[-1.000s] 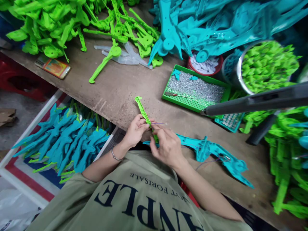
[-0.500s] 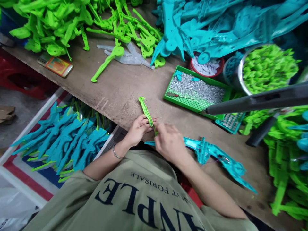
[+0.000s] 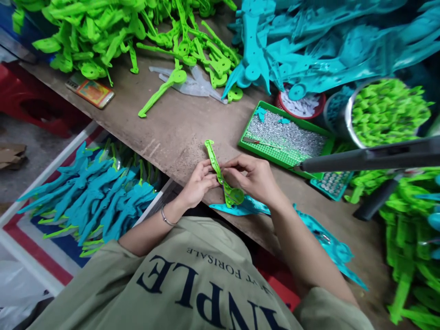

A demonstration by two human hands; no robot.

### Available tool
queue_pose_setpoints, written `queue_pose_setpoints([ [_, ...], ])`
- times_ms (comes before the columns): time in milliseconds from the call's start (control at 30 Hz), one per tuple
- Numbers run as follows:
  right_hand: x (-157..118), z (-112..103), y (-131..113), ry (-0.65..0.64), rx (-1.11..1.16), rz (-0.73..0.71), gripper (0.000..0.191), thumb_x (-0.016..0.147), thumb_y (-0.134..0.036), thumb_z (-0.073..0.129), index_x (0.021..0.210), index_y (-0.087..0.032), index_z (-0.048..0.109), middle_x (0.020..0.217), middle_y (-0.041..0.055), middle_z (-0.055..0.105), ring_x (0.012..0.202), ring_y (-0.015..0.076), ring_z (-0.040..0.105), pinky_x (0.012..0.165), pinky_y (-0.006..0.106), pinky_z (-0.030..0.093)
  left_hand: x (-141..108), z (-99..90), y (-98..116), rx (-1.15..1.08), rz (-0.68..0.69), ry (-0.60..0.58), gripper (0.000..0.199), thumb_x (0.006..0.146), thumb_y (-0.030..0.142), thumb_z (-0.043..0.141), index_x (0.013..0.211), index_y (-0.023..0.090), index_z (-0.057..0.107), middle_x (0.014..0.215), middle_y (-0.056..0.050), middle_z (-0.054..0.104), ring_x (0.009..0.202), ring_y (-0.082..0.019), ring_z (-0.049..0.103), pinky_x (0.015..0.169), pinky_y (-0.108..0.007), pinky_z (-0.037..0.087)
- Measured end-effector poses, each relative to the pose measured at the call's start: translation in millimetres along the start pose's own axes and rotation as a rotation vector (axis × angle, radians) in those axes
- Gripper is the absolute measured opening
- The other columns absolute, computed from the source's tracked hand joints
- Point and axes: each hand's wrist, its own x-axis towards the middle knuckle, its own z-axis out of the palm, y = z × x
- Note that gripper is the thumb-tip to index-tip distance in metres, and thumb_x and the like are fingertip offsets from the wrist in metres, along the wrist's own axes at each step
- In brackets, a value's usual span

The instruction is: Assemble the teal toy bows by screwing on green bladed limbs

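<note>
In my left hand (image 3: 198, 184) is a lime green plastic arm piece (image 3: 213, 159), held between thumb and fingers near its middle. Its narrow end points away from me and its round end toward my body. My right hand (image 3: 257, 178) is beside it, thumb and fingers pinched close to the piece's middle. Whatever sits in that pinch is too small to make out. A thin dark line, perhaps a wire, runs along the piece. Beneath the right forearm lies a teal plastic shell (image 3: 321, 231) with small parts inside, partly hidden by the arm.
A green tray (image 3: 244, 137) of small metal parts with a screwdriver stands ahead right. Behind it are a red bowl (image 3: 322, 106) and a tub of green pieces (image 3: 388, 110). A dark bar (image 3: 371, 155) juts in from the right. Green and teal piles line the back.
My right hand has shifted right and off the round end of the green piece, which now shows. Its fingers pinch higher along the piece. My left hand keeps its hold.
</note>
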Motion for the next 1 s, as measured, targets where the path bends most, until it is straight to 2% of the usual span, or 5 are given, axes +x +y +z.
queue_pose_setpoints([
  [133, 5.1, 4.1, 2.5, -0.013, -0.022, 0.047, 0.012, 0.087, -0.016, 0.064, 0.086, -0.018, 0.076, 0.081, 0.0036, 0.077, 0.071, 0.0162, 0.068, 0.067, 0.028, 0.049, 4.5, -2.6, -0.8, 0.015, 0.027, 0.018, 0.038, 0.078, 0.016, 0.080, 0.109, 0.019, 0.058, 0.102, -0.001, 0.071, 0.092, -0.012, 0.067, 0.084, -0.026, 0.052],
  [367, 11.2, 9.9, 3.4, -0.030, -0.071, 0.001, 0.012, 0.084, -0.012, 0.063, 0.083, -0.018, 0.074, 0.078, 0.0035, 0.074, 0.068, 0.0150, 0.064, 0.066, 0.027, 0.048, 9.9, -2.2, -5.3, 0.032, 0.067, 0.018, 0.049, 0.072, 0.022, 0.088, 0.108, 0.020, 0.054, 0.095, 0.001, 0.071, 0.087, -0.012, 0.067, 0.080, -0.025, 0.054],
  [767, 14.5, 4.6, 3.9, -0.061, -0.003, 0.021, 0.014, 0.085, -0.017, 0.064, 0.093, -0.019, 0.076, 0.089, 0.0047, 0.077, 0.073, 0.0164, 0.069, 0.066, 0.027, 0.050, 10.0, 2.1, -10.1, 0.117, 0.126, 0.087, 0.042, 0.076, 0.020, 0.081, 0.106, 0.020, 0.052, 0.094, 0.001, 0.069, 0.080, -0.011, 0.068, 0.074, -0.025, 0.055],
  [900, 16.5, 1.8, 4.4, 0.003, 0.018, 0.033, 0.014, 0.083, -0.015, 0.062, 0.089, -0.019, 0.075, 0.084, 0.0040, 0.076, 0.068, 0.0152, 0.067, 0.062, 0.026, 0.049, 10.9, 2.7, -11.4, 0.083, 0.112, 0.085, 0.041, 0.075, 0.021, 0.079, 0.103, 0.021, 0.049, 0.094, 0.001, 0.069, 0.077, -0.013, 0.070, 0.073, -0.027, 0.054],
  [1000, 21.8, 4.5, 2.0, 0.001, 0.033, -0.029, 0.015, 0.083, -0.012, 0.060, 0.083, -0.019, 0.074, 0.082, 0.0035, 0.075, 0.071, 0.0156, 0.067, 0.066, 0.026, 0.050, 11.1, 3.7, -11.3, 0.089, 0.114, 0.096, 0.040, 0.075, 0.019, 0.078, 0.103, 0.020, 0.050, 0.094, 0.001, 0.070, 0.077, -0.012, 0.068, 0.072, -0.025, 0.052],
])
